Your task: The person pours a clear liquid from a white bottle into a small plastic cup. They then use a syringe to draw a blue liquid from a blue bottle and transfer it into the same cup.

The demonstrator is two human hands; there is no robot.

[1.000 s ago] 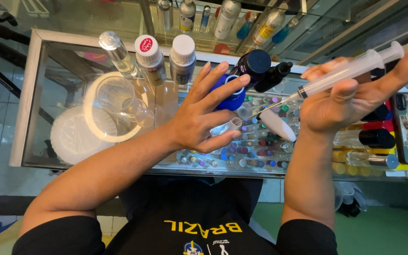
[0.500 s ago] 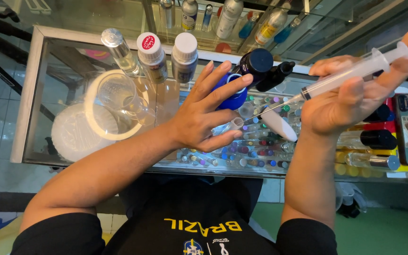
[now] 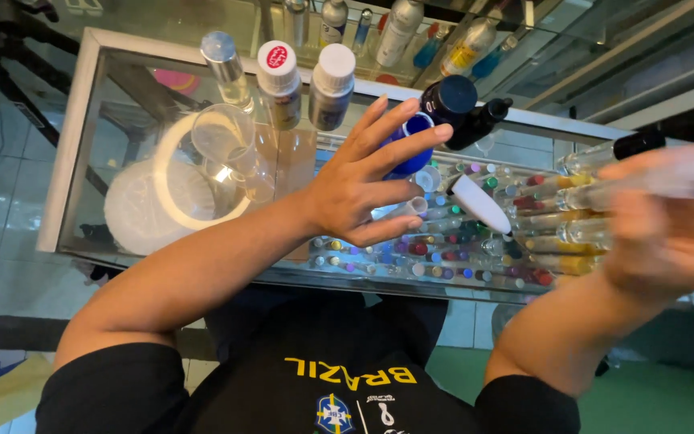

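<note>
1. A glass-topped display counter [image 3: 66,161] with a pale metal frame carries everything; grey floor tiles lie past its left edge and green flooring shows near the bottom right.
2. Along the far edge stand a clear bottle with a silver cap [image 3: 226,68], two white-capped plastic bottles [image 3: 279,76], and a dark round bottle with a navy lid [image 3: 447,100].
3. Toward the left end a clear plastic measuring beaker [image 3: 222,141] rests over a white ring-shaped lid [image 3: 174,197].
4. The left hand [image 3: 363,189] hovers mid-counter, fingers spread, pinching a small clear glass vial [image 3: 403,210] between thumb and forefinger.
5. The right hand [image 3: 668,233] is badly motion-blurred at the right edge; a pale smear of clear plastic syringe [image 3: 668,181] crosses it, but I cannot tell the grip.
6. Rows of small coloured-capped vials [image 3: 443,257] lie under the glass, partly hidden by both arms.
</note>
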